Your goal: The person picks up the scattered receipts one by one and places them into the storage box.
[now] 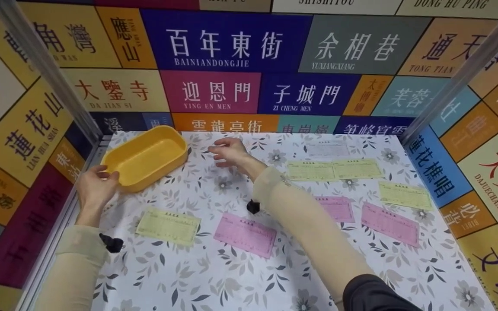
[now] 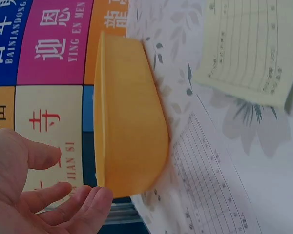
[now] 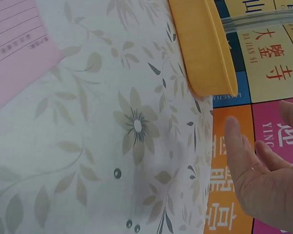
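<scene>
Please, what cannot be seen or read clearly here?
Head: the cream fabric right sleeve hides a pink rectangular paper slip's left end.
Head: fine print on the yellow-green rectangular paper slip at front left, too small to read.
Left wrist: the inside of the yellow oblong plastic tray, behind its own wall.
Right wrist: the bare right hand, cut off by the right edge.
</scene>
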Demonstrator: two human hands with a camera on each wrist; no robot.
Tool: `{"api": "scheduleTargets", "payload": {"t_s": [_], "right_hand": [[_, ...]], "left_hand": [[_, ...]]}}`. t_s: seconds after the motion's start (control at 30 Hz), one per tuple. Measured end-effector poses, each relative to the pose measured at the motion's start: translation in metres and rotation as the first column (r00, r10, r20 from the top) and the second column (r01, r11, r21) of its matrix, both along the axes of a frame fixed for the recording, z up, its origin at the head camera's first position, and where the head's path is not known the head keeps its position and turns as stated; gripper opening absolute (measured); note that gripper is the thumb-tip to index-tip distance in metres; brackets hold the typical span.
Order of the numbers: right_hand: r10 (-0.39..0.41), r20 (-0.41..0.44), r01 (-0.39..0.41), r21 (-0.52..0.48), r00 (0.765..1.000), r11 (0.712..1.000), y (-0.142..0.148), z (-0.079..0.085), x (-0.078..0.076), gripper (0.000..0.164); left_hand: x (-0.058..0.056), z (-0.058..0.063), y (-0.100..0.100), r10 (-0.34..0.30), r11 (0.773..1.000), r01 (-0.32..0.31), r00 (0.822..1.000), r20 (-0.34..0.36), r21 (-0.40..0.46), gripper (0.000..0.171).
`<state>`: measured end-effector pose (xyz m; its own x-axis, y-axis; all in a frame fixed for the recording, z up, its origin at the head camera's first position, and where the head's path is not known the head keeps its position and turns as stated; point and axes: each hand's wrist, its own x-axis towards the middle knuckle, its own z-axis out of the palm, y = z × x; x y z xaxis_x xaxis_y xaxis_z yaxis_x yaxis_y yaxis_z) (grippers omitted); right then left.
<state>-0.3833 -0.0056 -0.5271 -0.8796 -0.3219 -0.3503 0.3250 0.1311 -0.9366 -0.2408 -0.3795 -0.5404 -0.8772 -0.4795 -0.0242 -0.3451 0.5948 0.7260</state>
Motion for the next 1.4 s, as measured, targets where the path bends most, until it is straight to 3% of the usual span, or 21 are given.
{"api": "scheduleTargets", "payload": {"t_s": [0.17,0.43,0.7,0.93,1.17,1.4], "right_hand": [[0.009,0.038,-0.010,0.018,0.999,1.000,-0.015,-0.002,-0.012,0.056],[-0.033,0.102,0.032,0.007,0.994,0.999,-0.036,-0.017,-0.027,0.064],[-0.137,0.063,0.134,0.049,0.989,0.990,-0.076,-0.017,-0.029,0.054],[-0.183,0.058,0.176,0.112,0.981,0.978,-0.106,-0.011,-0.031,0.045],[-0.184,0.094,0.171,0.134,0.978,0.976,-0.114,-0.018,-0.040,0.044],[-0.166,0.132,0.150,0.126,0.977,0.981,-0.116,-0.029,-0.054,0.039]], "left_hand": [[-0.005,-0.004,-0.010,0.022,0.999,-0.024,0.997,0.069,0.028,0.065],[-0.013,-0.008,-0.012,0.016,0.962,-0.066,0.982,0.186,0.265,0.072],[-0.020,-0.010,-0.015,0.036,0.951,-0.107,0.970,0.240,0.291,0.071],[-0.024,-0.013,-0.019,0.065,0.915,-0.139,0.977,0.203,0.380,0.068],[-0.030,-0.018,-0.023,0.066,0.850,-0.132,0.987,0.146,0.511,0.068],[-0.036,-0.019,-0.028,0.066,0.858,-0.152,0.980,0.189,0.490,0.068]]}}
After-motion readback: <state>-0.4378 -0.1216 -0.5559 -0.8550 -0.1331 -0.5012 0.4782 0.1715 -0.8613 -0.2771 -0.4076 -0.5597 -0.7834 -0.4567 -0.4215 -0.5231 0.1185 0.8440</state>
